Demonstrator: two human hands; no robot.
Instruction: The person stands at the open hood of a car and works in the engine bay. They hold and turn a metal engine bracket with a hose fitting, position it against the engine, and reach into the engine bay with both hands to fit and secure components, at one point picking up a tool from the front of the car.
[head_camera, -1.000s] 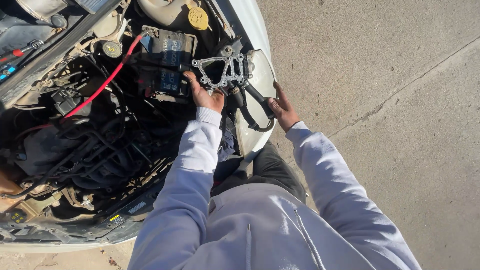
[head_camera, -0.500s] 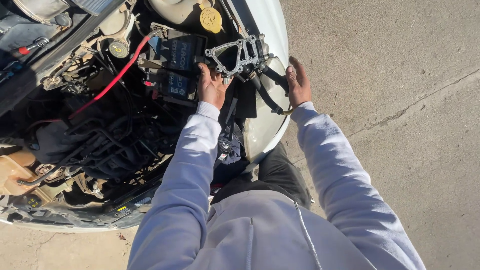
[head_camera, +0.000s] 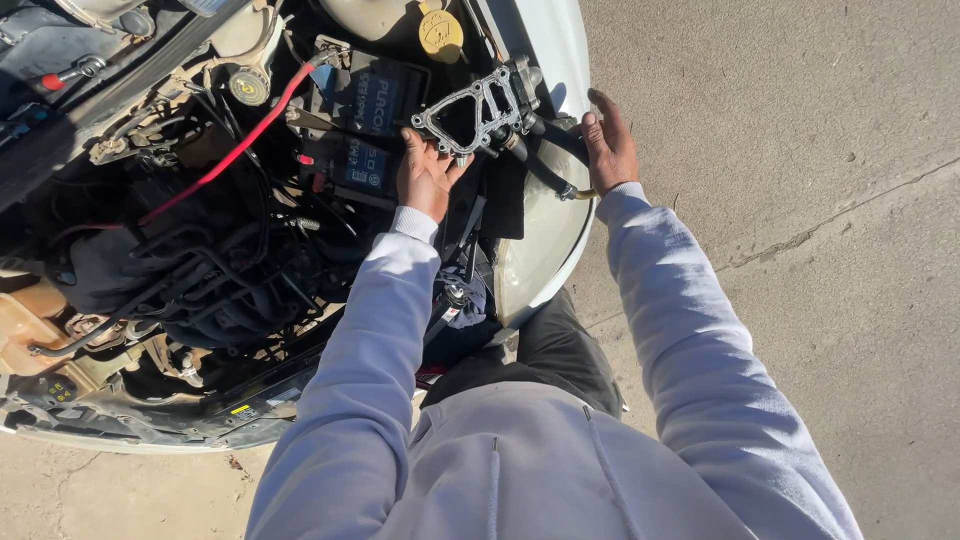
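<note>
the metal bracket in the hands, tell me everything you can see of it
The metal bracket is a bare grey casting, roughly triangular, with open cut-outs and bolt holes. It is held over the engine bay's edge, beside the battery. The left hand grips its lower edge; the right hand is at the black hoses attached to its right end.
</note>
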